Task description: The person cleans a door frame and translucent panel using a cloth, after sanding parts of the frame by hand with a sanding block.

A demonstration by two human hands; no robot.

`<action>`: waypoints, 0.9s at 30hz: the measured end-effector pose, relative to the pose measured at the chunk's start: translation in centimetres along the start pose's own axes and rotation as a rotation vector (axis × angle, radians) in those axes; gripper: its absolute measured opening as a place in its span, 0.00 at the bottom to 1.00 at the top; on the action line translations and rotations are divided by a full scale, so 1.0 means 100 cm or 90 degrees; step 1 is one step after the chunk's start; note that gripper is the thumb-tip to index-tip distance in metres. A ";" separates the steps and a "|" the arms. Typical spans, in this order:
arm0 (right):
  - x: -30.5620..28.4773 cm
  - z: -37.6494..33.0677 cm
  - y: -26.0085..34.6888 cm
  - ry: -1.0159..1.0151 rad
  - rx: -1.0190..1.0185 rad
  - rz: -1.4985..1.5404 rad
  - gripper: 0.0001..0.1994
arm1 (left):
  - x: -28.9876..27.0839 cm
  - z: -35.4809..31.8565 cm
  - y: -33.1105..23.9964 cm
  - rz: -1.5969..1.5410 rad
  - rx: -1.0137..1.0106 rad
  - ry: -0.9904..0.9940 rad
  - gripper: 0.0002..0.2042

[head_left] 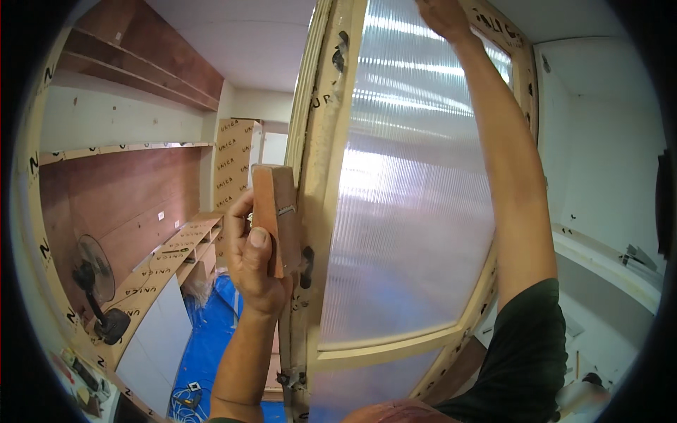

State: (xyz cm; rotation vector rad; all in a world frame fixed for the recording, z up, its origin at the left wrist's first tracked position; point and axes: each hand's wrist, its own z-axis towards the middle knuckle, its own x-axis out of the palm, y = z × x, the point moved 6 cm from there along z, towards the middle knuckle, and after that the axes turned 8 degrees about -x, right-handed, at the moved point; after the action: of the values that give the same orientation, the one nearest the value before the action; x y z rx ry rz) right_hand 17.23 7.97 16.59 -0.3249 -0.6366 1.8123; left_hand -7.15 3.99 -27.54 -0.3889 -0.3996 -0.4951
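My left hand is closed around a reddish-brown wooden block, with the thumb on its near face. The block stands upright at the left edge of a pale wooden door frame; whether it touches the edge I cannot tell. A ribbed translucent panel fills the frame. My right arm reaches up across the panel, and my right hand is near the panel's top. The upper picture edge cuts off that hand, so its fingers are mostly hidden. Dark marks and tape-like patches show along the frame.
At left, a long counter carries a black desk fan. Shelves line the wall above. Blue sheeting covers the floor, with a cable on it. A white ledge runs along the right.
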 end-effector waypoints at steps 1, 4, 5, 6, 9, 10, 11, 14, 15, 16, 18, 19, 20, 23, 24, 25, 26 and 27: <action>0.004 0.003 0.008 0.006 -0.058 0.013 0.28 | 0.002 0.000 -0.001 -0.023 -0.001 0.012 0.37; 0.010 0.011 0.043 0.080 -0.006 -0.034 0.30 | -0.001 -0.001 -0.005 0.008 0.023 -0.032 0.38; 0.010 0.011 0.039 0.076 -0.009 -0.052 0.30 | -0.001 -0.001 -0.005 0.004 0.020 -0.028 0.38; 0.010 0.010 0.035 0.072 -0.012 -0.071 0.30 | 0.000 -0.001 -0.004 0.002 0.016 -0.024 0.38; 0.015 0.005 0.027 0.052 -0.008 -0.072 0.30 | 0.003 -0.003 -0.007 0.012 0.003 -0.007 0.38; 0.017 0.003 0.026 0.044 -0.005 -0.064 0.30 | 0.004 -0.005 -0.009 0.017 -0.004 0.003 0.38; 0.013 0.001 0.016 0.042 0.004 -0.059 0.30 | 0.007 -0.005 -0.009 0.013 -0.014 0.020 0.38; 0.003 -0.018 -0.015 0.035 0.029 -0.069 0.30 | 0.005 0.000 -0.002 0.001 0.033 -0.020 0.37; 0.003 -0.028 -0.024 0.031 0.034 -0.089 0.30 | 0.007 0.000 0.000 0.001 0.031 -0.016 0.37; 0.001 -0.036 -0.033 0.029 0.040 -0.111 0.30 | 0.006 0.000 0.001 -0.001 0.027 -0.012 0.36; -0.002 -0.047 -0.048 0.019 0.048 -0.078 0.30 | 0.005 -0.001 -0.003 0.020 0.030 -0.023 0.37; -0.002 -0.050 -0.052 0.012 0.051 -0.057 0.30 | 0.004 -0.003 -0.008 0.037 0.041 -0.030 0.37; -0.003 -0.054 -0.060 0.012 0.052 -0.076 0.30 | 0.004 -0.002 -0.008 0.045 0.047 -0.031 0.37; -0.009 -0.066 -0.078 0.021 0.070 -0.111 0.30 | 0.005 -0.002 -0.005 0.058 0.046 -0.030 0.38; -0.012 -0.070 -0.081 0.031 0.087 -0.110 0.30 | 0.005 -0.001 -0.004 0.052 0.042 -0.023 0.38; -0.016 -0.075 -0.084 0.040 0.103 -0.108 0.30 | 0.005 -0.001 -0.002 0.047 0.039 -0.016 0.38; -0.020 -0.079 -0.084 0.057 0.126 -0.117 0.30 | 0.010 -0.002 -0.005 0.051 0.034 -0.001 0.37; -0.026 -0.084 -0.084 0.075 0.149 -0.125 0.29 | 0.007 -0.002 -0.005 0.053 0.040 -0.005 0.37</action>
State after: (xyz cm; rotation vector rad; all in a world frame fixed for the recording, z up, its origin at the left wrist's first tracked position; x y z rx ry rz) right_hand 29.08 9.57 14.34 -0.2009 -0.3562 1.6458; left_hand -6.77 3.21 -27.24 -0.3453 -0.4037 -0.3990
